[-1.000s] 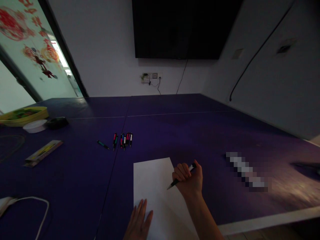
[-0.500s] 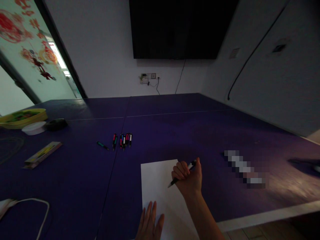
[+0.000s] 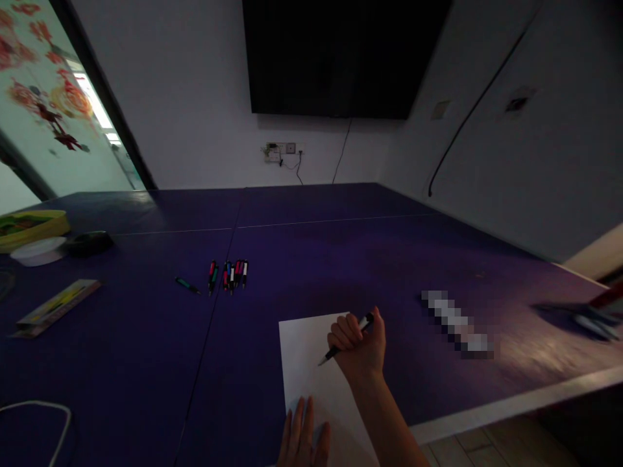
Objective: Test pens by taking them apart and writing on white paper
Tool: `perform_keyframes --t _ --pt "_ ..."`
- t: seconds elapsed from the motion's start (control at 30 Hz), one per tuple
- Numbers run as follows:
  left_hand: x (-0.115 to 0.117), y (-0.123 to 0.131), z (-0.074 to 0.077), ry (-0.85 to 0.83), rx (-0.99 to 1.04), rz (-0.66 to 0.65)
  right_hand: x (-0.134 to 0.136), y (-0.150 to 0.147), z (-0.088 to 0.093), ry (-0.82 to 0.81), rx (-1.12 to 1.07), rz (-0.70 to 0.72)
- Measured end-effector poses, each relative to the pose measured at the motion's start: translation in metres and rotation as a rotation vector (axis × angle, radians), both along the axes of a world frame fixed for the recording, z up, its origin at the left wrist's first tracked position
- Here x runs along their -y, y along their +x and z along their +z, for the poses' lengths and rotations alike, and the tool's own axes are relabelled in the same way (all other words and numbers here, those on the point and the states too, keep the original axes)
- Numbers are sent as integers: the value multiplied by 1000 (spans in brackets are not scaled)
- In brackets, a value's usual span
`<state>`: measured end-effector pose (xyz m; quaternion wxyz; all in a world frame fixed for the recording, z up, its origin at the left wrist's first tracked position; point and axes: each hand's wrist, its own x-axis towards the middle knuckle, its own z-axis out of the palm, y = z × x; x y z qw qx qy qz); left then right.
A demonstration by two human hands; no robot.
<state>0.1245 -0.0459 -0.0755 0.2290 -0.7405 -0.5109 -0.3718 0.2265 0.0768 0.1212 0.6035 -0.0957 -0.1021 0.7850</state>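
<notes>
One pen point(image 3: 331, 353), likely light, stiff, is being gripped mid-barrel by right hand point(image 3: 362, 350); left hand point(image 3: 302, 446) is resting flat on flimsy-looking paper point(image 3: 302, 353).

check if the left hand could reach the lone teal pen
Probably, with a forward stretch: the left hand rests on the white paper, seemingly holding nothing, and no object stands between it and the teal pen.
</notes>
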Motion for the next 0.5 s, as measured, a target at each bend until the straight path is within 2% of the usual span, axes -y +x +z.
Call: perform_keyframes --t 0.07,0.13,0.27,0.37,0.43,0.5 --pt "-2 15 -4 98 158 59 0 0 0 -7 -10 -7" --pt "-3 22 -4 142 204 82 0 0 1 -4 -15 -12" --pt "-4 9 7 -25 -30 -10 -1 3 0 0 -29 -13" --pt "-11 -9 29 -89 -82 -121 -2 7 -1 -5 -34 -12" --pt "-18 -20 50 -92 -97 -182 -3 9 -3 1 -24 -8" --pt "-24 -27 75 -125 -106 -154 -3 10 -4 9 -10 -4"
